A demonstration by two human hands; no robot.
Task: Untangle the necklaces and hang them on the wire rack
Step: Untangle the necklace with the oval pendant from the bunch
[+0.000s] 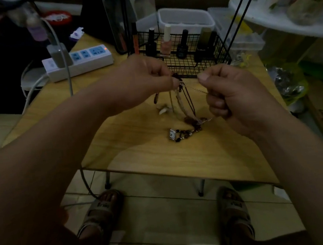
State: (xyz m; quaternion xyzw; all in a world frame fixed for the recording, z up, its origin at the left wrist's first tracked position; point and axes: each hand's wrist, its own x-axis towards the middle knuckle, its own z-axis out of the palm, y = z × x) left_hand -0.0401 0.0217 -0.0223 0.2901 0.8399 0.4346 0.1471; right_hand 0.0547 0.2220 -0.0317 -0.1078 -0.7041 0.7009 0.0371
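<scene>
**Tangled necklaces (191,124) held up between two pinching hands over the tabletop (160,158)**

Below the tabletop's near edge, sandalled feet (104,210) are seen on the tiled floor. Above the middle of the tabletop, the upper strands of the tangle are pinched in the left hand (144,80). A thin chain is gripped by the curled fingers of the right hand (232,99) — the strands hang down between them, and the beaded lower end rests on the wood. Toward the far edge a black wire rack (196,66) is set, with nail polish bottles (165,42) standing in its basket. A white power strip (82,60) lies at the far left corner, and a white plastic box (185,20) is placed beyond the rack.
</scene>
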